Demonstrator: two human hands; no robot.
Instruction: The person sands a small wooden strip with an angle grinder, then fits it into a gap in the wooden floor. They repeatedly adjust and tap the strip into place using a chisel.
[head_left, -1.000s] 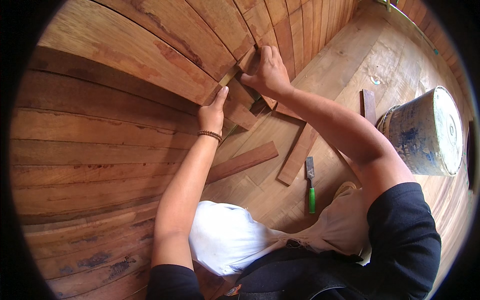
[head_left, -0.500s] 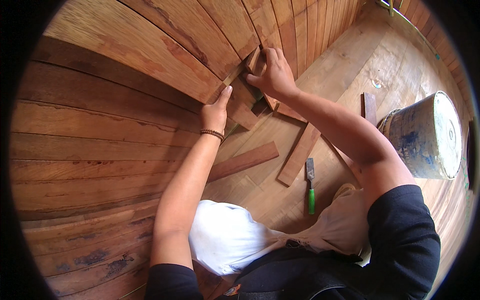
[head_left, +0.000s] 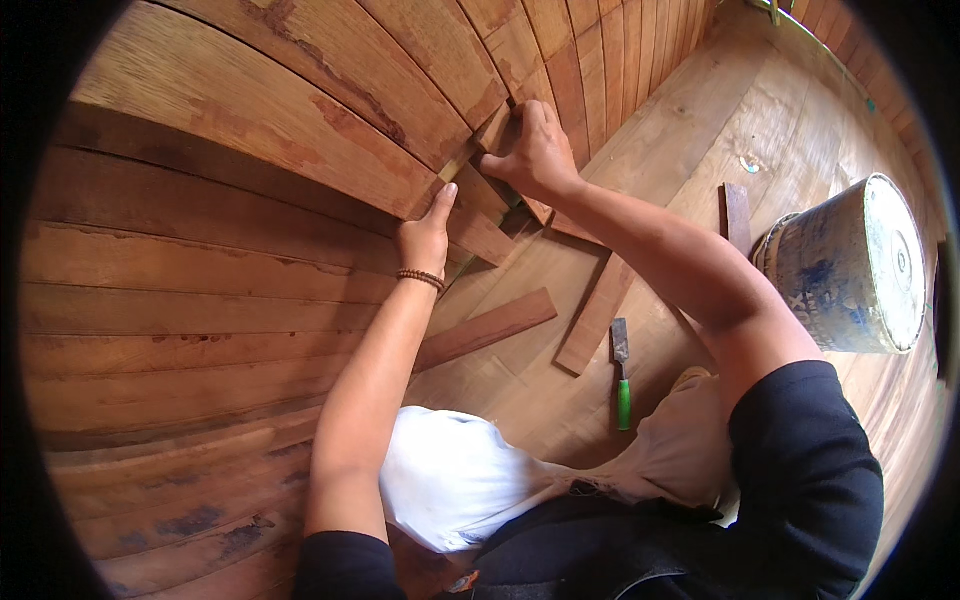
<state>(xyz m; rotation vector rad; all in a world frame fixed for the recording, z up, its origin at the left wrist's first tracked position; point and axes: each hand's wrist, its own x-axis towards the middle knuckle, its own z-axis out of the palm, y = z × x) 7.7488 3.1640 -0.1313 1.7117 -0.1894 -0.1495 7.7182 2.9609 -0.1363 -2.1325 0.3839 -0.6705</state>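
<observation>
A row of wooden wall planks [head_left: 270,110] runs across the upper left, its lower edge standing out over the darker planks below. At the end of the lowest plank is my left hand [head_left: 424,240], thumb up against the corner, fingers hidden behind the wood. My right hand [head_left: 540,158] is closed around a short wooden piece [head_left: 495,134] at the gap beside the plank ends; its fingertips are partly hidden. Another short board [head_left: 480,238] juts out below the gap, between the hands. I cannot tell whether it is fixed.
On the wooden floor [head_left: 680,170] lie a loose strip [head_left: 490,325], a longer strip [head_left: 595,325] and a chisel with a green handle [head_left: 622,375]. A paint-stained bucket [head_left: 840,265] lies to the right, near a short dark board [head_left: 736,215]. My knees are close below.
Both hands keep their holds, shifting slightly left in the picture. The view has tilted a little, and the short piece under my right hand shows more of its face.
</observation>
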